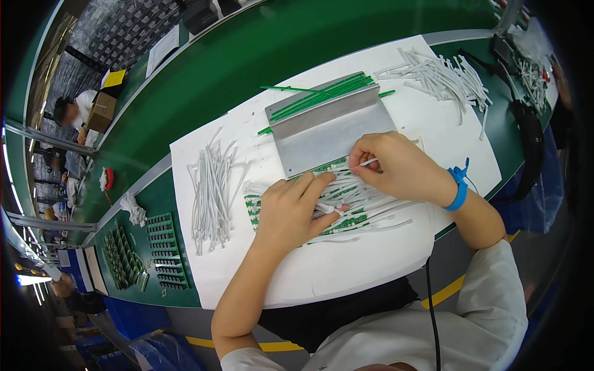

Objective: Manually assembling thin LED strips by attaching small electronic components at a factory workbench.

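In front of me lies a green circuit board panel (354,220) with many white cables (383,201) fanned out over its right side. My left hand (288,210) rests over the panel's left part, its thumb and index finger apart on the board and cables. Above the panel's far edge, my right hand (396,167) pinches a thin white cable (369,162) between thumb and fingertips. A blue wrist strap (458,188) circles my right wrist. The palm side of my left hand and the cable ends under it are hidden.
An angled metal plate (334,142) stands beyond the panel, green strips (322,96) on its top. Cable piles lie left (213,191) and far right (442,80) on the white sheet (278,290). Dark-green board panels (167,250) sit at the left. A black cord (431,309) hangs near me.
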{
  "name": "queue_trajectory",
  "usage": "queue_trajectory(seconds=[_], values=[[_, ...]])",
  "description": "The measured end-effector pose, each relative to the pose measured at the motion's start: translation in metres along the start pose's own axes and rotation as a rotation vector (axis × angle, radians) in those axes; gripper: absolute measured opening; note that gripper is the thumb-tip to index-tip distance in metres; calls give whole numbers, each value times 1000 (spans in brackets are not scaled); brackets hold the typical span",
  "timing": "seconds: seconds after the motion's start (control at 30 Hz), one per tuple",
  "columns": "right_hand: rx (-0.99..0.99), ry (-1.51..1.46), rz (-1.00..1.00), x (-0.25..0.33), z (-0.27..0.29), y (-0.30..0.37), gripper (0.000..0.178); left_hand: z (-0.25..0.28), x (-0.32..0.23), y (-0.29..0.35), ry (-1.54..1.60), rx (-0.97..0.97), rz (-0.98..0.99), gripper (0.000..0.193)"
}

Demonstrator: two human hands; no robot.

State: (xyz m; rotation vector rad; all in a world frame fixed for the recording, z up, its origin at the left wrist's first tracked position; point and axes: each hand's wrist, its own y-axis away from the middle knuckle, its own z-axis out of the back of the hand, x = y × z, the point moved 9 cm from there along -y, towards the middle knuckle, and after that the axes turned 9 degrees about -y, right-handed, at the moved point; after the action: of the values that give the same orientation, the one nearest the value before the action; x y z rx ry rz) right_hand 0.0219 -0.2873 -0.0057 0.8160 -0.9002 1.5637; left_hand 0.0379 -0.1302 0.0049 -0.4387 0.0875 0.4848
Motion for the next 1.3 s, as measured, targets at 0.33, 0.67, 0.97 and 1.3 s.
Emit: queue_trajectory(seconds=[0.33, 0.67, 0.97, 1.3], values=[[-58, 48, 38, 8, -7, 1, 5, 0, 3, 3, -2, -52, 4, 48], [-95, 25, -13, 4, -9, 2, 5, 4, 2, 4, -33, -69, 7, 44], [-118, 135, -13, 5, -12, 4, 5, 5, 1, 3, -53, -91, 24, 44], [-119, 118, 0, -1, -17, -2, 6, 5, 0, 1, -52, -82, 13, 43]])
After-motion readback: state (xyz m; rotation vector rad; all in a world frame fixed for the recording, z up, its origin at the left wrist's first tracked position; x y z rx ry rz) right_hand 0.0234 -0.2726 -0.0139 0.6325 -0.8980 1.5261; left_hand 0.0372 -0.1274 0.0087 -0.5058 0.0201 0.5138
